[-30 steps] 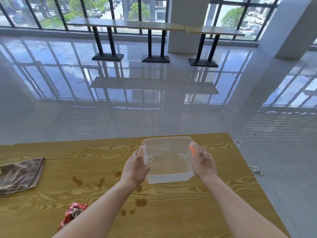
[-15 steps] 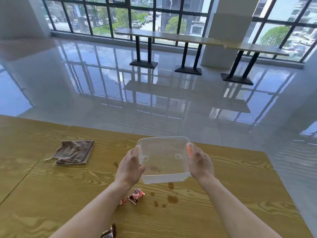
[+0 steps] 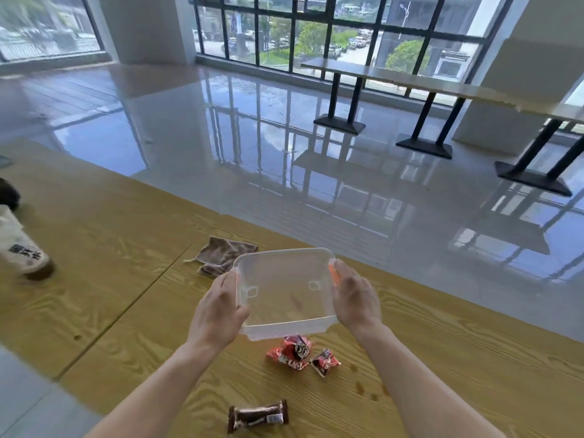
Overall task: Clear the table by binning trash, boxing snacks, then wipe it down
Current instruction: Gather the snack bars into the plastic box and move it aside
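Note:
I hold a clear plastic box [image 3: 284, 292] with orange clips above the wooden table [image 3: 110, 279]. My left hand [image 3: 218, 314] grips its left side and my right hand [image 3: 355, 295] grips its right side. The box is empty. Just below its near edge lie two red snack packets [image 3: 290, 352] [image 3: 325, 361] on the table. A dark brown snack bar [image 3: 257, 417] lies nearer to me. A brown cloth [image 3: 224, 254] lies crumpled beyond the box to the left. Small brown stains [image 3: 368, 390] mark the wood on the right.
A paper cup [image 3: 22, 245] with dark print lies tilted at the table's left edge. Beyond the table is a glossy tiled floor, with other long tables [image 3: 395, 80] on black bases by the windows.
My view has swung left while both hands keep hold of the box. The cloth, red packets and brown bar have come into sight under and around it, and the cup shows at the left.

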{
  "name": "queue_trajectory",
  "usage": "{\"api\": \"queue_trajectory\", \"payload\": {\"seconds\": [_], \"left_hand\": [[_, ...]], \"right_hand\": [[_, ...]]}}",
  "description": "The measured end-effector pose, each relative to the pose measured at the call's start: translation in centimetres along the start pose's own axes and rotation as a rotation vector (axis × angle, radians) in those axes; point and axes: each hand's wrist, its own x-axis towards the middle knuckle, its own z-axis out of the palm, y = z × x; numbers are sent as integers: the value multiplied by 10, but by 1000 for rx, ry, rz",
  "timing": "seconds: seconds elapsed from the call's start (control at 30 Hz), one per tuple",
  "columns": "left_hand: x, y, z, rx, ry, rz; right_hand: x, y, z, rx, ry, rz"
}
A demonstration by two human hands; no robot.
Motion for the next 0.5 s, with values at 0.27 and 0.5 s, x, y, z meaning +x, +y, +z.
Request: {"api": "queue_trajectory", "payload": {"seconds": [0.27, 0.5], "left_hand": [[-15, -76, -51, 43, 71, -141], [-40, -125, -61, 33, 68, -262]], "right_hand": [[7, -88, 52, 57, -93, -110], [0, -129, 89, 58, -199, -154]]}}
